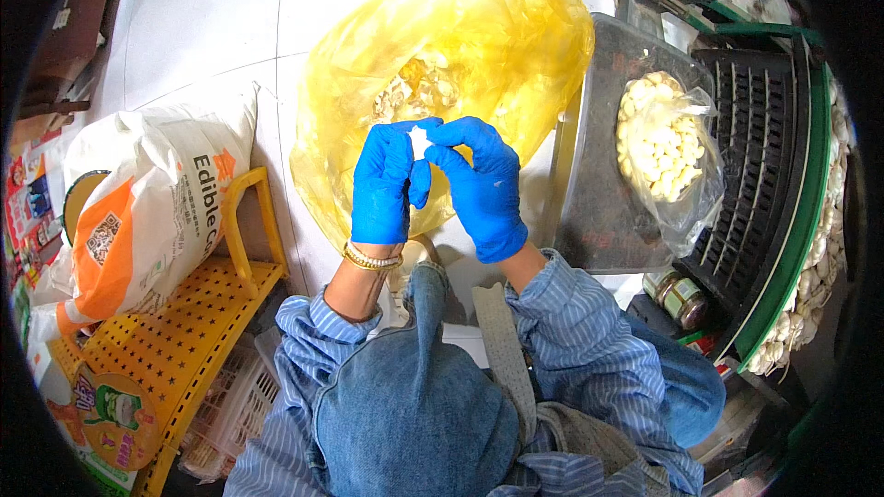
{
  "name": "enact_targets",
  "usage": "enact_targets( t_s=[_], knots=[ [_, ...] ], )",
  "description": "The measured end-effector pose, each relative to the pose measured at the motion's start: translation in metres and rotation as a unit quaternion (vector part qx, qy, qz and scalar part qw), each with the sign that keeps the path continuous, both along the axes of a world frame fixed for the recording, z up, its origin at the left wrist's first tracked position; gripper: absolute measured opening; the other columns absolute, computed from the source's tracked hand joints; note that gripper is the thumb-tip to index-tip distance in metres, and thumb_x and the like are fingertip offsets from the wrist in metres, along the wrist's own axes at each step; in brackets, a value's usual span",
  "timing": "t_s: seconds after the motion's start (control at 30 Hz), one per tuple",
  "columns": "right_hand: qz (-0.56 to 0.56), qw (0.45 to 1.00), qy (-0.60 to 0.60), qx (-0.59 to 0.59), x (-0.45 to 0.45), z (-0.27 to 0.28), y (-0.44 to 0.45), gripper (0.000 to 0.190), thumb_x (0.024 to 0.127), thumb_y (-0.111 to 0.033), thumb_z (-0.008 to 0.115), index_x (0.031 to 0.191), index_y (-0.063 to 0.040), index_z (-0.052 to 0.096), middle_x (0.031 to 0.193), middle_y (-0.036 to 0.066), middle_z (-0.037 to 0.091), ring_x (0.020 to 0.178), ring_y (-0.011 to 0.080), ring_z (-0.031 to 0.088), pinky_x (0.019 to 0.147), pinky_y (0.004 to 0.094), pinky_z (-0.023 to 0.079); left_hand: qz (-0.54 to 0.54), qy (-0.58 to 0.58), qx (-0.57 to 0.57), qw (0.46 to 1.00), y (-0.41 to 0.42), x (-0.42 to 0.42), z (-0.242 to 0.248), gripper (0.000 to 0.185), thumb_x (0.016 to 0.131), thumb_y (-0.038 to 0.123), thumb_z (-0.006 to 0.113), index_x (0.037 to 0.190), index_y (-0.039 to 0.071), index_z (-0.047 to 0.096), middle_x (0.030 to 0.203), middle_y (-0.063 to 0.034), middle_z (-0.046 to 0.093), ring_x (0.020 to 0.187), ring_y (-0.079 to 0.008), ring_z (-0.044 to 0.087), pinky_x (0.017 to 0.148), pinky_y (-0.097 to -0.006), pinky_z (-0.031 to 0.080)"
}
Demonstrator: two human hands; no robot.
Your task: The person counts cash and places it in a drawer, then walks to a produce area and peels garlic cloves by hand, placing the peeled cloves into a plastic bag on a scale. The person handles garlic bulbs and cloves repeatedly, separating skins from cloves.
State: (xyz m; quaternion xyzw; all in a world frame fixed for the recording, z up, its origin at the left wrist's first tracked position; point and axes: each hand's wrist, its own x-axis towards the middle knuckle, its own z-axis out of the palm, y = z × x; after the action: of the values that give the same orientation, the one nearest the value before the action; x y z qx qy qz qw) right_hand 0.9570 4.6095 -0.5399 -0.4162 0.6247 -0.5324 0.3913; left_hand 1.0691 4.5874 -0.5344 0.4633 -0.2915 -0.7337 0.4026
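Note:
Both my hands wear blue gloves and meet over a large yellow plastic bag (525, 27). Between them is a small white piece, apparently a garlic clove (418, 143). My left hand (382, 183) grips it from the left, with beaded bracelets at the wrist. My right hand (485, 186) pinches its right side between thumb and forefinger. Papery garlic skins (414, 93) lie inside the bag, just beyond my fingertips. To the right, peeled garlic cloves (666, 152) fill a transparent plastic bag (694, 217), which rests on a dark flat platform (594, 207).
At left, a white-and-orange woven sack (166, 200) leans on a yellow perforated metal shelf (173, 317). A black slatted rack with a green edge (794, 248) borders the right, with garlic bulbs (801, 317) beyond. Glass jars (677, 298) lie below the platform.

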Motion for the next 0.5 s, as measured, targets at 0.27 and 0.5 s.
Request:
enact_targets(
  t_s=[0.27,0.5],
  knots=[
    [0.016,0.983,-0.184,0.019,-0.005,-0.011,-0.004,0.008,0.079,-0.001,0.064,0.086,-0.003,0.066,0.083,0.007,0.066,0.075,0.0163,0.062,0.07,0.0286,0.05,0.017,0.181,0.17,0.969,0.0,0.003,-0.004,0.017,0.093,0.022,0.055,0.098,0.006,0.056,0.06,0.001,0.048,0.045,-0.0071,0.036,0.041,-0.021,0.03],
    [0.006,0.964,0.249,-0.093,-0.011,-0.012,-0.024,0.02,0.074,-0.002,0.066,0.093,-0.007,0.068,0.095,0.009,0.064,0.092,0.0259,0.057,0.083,0.0339,0.046,0.051,0.123,0.014,0.991,-0.001,0.002,-0.014,0.024,0.094,0.026,0.054,0.103,0.004,0.055,0.081,-0.0057,0.059,0.066,-0.0125,0.055,0.055,-0.0236,0.045]
  ],
)
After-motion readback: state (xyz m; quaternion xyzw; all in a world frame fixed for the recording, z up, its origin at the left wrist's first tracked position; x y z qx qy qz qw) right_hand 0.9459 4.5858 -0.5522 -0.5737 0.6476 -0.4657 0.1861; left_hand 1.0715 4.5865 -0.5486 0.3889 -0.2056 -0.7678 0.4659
